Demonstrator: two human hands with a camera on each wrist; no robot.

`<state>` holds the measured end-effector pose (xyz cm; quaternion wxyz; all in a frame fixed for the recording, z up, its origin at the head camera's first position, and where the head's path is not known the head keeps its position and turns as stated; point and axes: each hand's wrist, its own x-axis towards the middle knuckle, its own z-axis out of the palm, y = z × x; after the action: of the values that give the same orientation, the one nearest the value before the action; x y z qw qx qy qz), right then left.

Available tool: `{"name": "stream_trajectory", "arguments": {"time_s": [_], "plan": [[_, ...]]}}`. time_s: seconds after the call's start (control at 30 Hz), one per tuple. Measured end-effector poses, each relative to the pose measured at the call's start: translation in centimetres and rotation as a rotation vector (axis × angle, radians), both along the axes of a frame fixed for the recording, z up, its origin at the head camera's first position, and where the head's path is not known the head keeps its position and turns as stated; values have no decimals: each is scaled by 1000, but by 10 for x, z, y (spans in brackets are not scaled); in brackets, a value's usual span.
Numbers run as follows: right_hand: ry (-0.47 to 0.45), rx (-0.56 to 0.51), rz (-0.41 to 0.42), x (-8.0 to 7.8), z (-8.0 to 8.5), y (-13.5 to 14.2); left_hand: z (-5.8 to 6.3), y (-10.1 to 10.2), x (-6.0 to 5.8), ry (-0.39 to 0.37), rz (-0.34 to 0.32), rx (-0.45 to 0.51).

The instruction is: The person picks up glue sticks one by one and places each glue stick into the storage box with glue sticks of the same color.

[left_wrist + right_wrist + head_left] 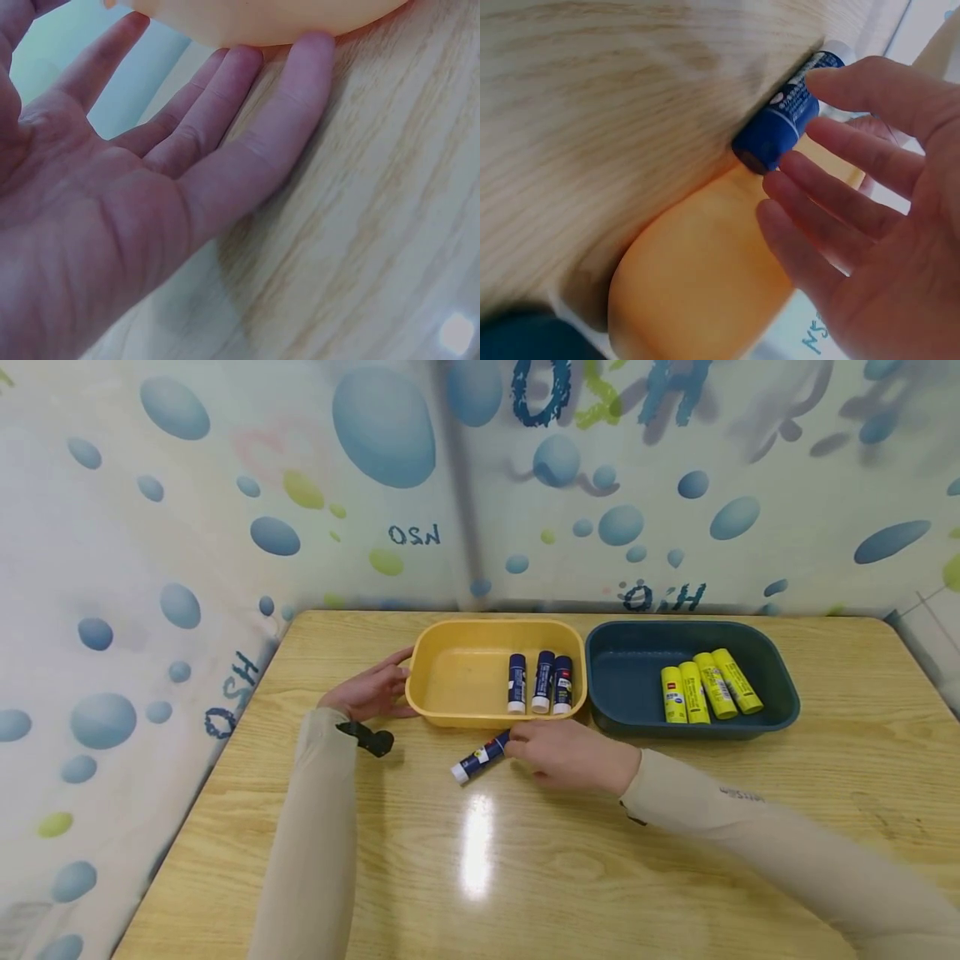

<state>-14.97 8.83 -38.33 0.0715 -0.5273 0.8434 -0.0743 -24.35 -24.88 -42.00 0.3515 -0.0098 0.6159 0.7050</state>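
Observation:
A dark blue glue stick [481, 757] with a white end lies slantwise on the table in front of a yellow bin [457, 720]. My right hand [570, 755] is at its far end. In the right wrist view the thumb and loosely bent fingers are close about the glue stick [780, 116]; whether they touch it I cannot tell. My left hand [372, 691] rests with extended fingertips against the bin's left side, and the left wrist view shows these fingers [247, 150] at the bin's wall [262, 19]. Three blue glue sticks [542, 682] stand or lean inside the yellow bin's right part.
A dark blue bin [622, 725] stands against the yellow bin's right side, holding several yellow glue sticks [716, 685]. The wooden table [600, 877] meets a wall [480, 510] patterned with blue and green spots at its back and left.

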Motion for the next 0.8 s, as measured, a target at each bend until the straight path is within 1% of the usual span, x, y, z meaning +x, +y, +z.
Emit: {"name": "stream_trajectory", "arguments": {"time_s": [0.2, 0.37, 0.57, 0.7, 0.8], "plan": [[57, -32, 24, 0, -8, -16, 1, 2, 0, -1, 5, -24], [149, -44, 53, 1, -12, -31, 3, 3, 1, -8, 26, -32], [203, -25, 37, 4, -18, -46, 1, 4, 0, -8, 32, -44], [250, -12, 22, 4, -22, -52, 1, 5, 0, -9, 34, -48], [267, 14, 0, 4, -24, -55, 0, 5, 0, -7, 32, -48]]}}
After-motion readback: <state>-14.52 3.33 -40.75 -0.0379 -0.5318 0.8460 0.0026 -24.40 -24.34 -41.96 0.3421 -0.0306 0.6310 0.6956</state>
